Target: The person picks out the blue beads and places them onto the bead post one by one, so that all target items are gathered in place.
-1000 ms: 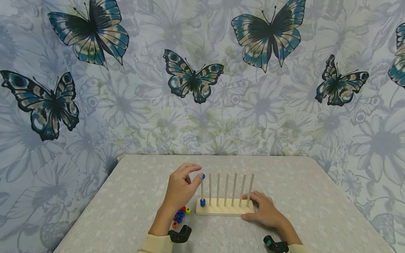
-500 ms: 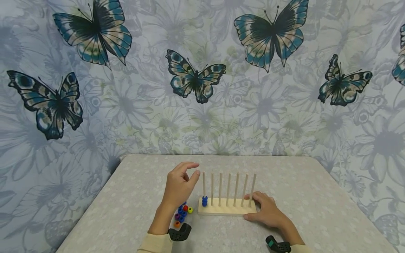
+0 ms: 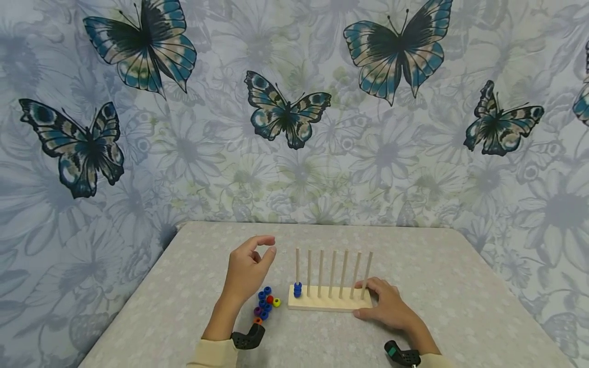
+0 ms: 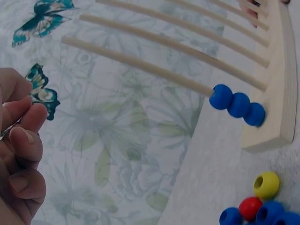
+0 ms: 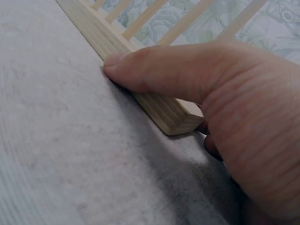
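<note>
Wallpaper (image 3: 391, 153) backs the table (image 3: 322, 337) bearing your pale seven-peg rack (image 3: 322, 305). Your left hand (image 3: 245, 270), loosely curled, holds nothing. Your right hand (image 3: 390, 305) grips the rack's right end; loose beads (image 3: 263, 303) lie at its left. Three blue beads (image 4: 240, 104) sit on the leftmost peg (image 4: 140, 66), outside right wrist view.

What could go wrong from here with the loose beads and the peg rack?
Two likely risks. The loose beads lie bunched by the left end of the wooden base, so a careless sweep of the left grip could scatter them. And the right grip holds only the base's right end, so a knock on the leftmost peg, carrying three blue beads, might swing the far end.
</note>
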`<state>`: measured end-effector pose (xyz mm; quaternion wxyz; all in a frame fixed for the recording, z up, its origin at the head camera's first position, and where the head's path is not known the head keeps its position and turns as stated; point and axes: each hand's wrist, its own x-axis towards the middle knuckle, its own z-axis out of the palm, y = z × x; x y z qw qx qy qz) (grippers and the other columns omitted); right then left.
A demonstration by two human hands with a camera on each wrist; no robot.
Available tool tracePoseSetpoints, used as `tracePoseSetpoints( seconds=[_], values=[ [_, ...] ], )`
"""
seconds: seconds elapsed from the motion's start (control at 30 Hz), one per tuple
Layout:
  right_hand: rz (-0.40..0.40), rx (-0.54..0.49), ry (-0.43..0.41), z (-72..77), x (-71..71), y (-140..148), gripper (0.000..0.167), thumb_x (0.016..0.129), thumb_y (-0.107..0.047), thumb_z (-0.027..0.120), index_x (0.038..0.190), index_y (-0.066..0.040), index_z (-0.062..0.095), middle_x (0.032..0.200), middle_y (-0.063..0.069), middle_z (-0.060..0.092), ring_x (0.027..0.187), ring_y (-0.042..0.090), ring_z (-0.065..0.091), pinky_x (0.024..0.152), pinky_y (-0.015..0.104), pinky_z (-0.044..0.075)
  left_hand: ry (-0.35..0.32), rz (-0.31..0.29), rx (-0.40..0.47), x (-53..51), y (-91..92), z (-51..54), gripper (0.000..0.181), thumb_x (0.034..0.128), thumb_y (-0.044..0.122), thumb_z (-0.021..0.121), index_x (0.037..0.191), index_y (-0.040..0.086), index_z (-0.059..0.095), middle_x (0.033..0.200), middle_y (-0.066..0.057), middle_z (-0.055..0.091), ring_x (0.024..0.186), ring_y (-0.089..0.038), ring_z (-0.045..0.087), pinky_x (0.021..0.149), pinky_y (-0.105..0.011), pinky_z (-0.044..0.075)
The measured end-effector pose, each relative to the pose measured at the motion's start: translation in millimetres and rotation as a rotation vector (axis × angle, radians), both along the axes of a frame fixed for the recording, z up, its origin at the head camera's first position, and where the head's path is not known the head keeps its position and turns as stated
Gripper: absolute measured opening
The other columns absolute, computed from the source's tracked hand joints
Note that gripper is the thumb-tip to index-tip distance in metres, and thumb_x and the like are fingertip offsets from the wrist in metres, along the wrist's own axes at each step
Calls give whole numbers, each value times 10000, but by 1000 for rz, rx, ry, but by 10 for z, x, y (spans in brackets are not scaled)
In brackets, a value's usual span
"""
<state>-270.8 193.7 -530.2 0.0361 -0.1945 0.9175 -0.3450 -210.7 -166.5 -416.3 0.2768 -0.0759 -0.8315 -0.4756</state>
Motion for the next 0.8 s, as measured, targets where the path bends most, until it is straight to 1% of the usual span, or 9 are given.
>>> tracePoseSetpoints(
  seconds=[0.13, 0.23, 0.3, 0.43, 0.6, 0.7, 0.8],
  values=[
    [7, 3, 3, 13, -3, -11, 575, 696, -579, 851, 1186, -385, 623, 1217, -163, 595, 1219, 174, 504, 929, 434, 293, -49, 7, 20, 43, -111, -11, 175, 966, 348, 676, 1139, 336, 690, 1113, 105, 702, 451, -136, 428, 388, -282, 370],
    [12, 11, 13, 28, 4, -15, 573, 706, -567, 851, 1195, -378, 621, 1218, -158, 596, 1219, 183, 508, 912, 424, 293, -75, 22, 22, 99, -173, -34, 166, 963, 370, 676, 1124, 339, 699, 1116, 113, 692, 464, -145, 444, 377, -286, 369],
    [13, 3, 18, 35, 0, -23, 577, 704, -556, 856, 1198, -367, 625, 1219, -150, 599, 1220, 192, 507, 916, 434, 291, -97, 27, 22, 138, -217, -66, 152, 962, 370, 677, 1109, 343, 703, 1100, 110, 692, 467, -147, 451, 380, -287, 381],
    [4, -10, 19, 35, -14, -18, 581, 693, -559, 861, 1190, -365, 630, 1212, -157, 603, 1215, 185, 508, 938, 452, 286, -157, 28, 35, 206, -298, -170, 119, 963, 362, 678, 1078, 359, 706, 1090, 110, 673, 453, -154, 454, 390, -292, 404],
    [1, -19, 11, 19, -21, -15, 577, 683, -568, 864, 1174, -372, 633, 1191, -178, 608, 1193, 156, 511, 929, 425, 285, -216, 57, 57, 266, -376, -285, 113, 952, 338, 698, 1064, 337, 718, 1098, 82, 664, 482, -167, 494, 429, -292, 432],
    [5, -25, 6, 24, -5, -16, 576, 685, -559, 866, 1176, -365, 637, 1191, -171, 613, 1187, 163, 517, 920, 419, 287, -237, 62, 64, 285, -395, -322, 119, 947, 337, 704, 1064, 328, 721, 1091, 73, 667, 503, -174, 530, 439, -291, 444],
    [7, -27, 4, 31, 6, -15, 576, 693, -550, 865, 1185, -357, 638, 1206, -158, 615, 1191, 175, 516, 926, 428, 288, -244, 64, 46, 294, -403, -337, 110, 946, 349, 704, 1054, 333, 723, 1060, 82, 677, 520, -170, 535, 446, -286, 443]
  ],
)
